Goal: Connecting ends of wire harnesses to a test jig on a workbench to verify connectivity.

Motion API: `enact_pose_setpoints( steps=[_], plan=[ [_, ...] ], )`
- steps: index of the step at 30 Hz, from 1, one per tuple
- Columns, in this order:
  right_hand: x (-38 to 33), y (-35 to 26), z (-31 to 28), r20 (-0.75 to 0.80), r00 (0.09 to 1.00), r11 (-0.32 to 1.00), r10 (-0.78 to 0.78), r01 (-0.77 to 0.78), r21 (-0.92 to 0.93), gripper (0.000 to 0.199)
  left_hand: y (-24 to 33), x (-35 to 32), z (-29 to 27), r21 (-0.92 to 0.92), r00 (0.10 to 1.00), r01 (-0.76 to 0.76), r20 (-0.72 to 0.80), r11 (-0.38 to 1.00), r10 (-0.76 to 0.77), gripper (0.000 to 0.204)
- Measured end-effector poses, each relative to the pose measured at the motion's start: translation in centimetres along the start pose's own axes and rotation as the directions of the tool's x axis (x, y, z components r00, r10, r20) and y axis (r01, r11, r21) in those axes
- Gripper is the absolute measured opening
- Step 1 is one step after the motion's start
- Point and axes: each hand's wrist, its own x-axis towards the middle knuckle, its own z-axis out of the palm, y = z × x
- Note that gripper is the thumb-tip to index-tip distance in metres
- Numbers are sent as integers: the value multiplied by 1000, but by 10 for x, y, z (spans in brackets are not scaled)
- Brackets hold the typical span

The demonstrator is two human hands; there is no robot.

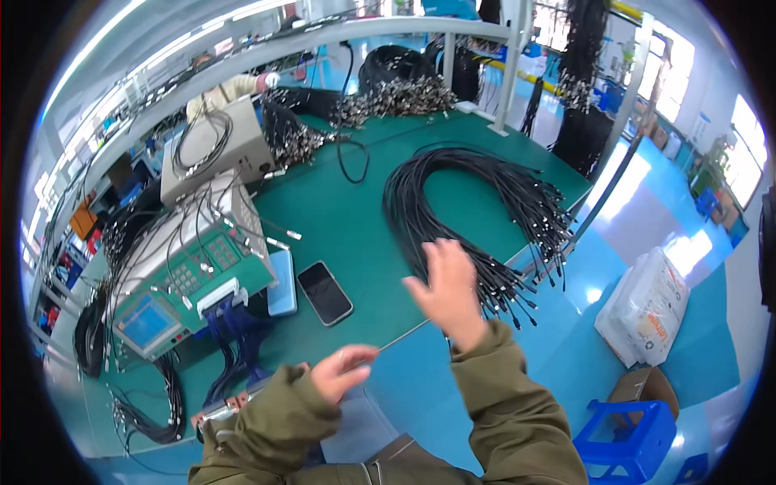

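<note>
Green counter lay ahead; your right hand, grip wide and empty, hovered beside the cable bundle, left hand loosely curled, holding nothing; a reach seemed next.

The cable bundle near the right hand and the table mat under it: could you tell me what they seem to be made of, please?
The cable bundle looks like black rubber- or plastic-sheathed wire, matte, with small silvery, probably metal, connectors glinting at the ends. The table mat looks like green rubber or vinyl, smooth with a faint sheen. The right hand hovers open beside the cable ends.
</note>
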Motion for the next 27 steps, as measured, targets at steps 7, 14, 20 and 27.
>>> enact_pose_setpoints(
  steps=[7,14,20,27],
  plan=[
    [65,21,134,306,950,830,56,126,-544,50,-58,-104,8,-119,958,162,-218,980,-185,23],
    [55,159,101,305,941,698,-147,317,-642,45,-41,-188,-28,152,653,58,-754,987,77,17],
    [67,173,115,307,913,614,269,83,-785,54,-72,-270,-28,-16,366,105,-929,994,-53,16],
    [-2,144,109,174,938,684,300,-85,-724,55,-109,-393,-167,-261,-77,76,-964,962,-255,38]
  ],
)
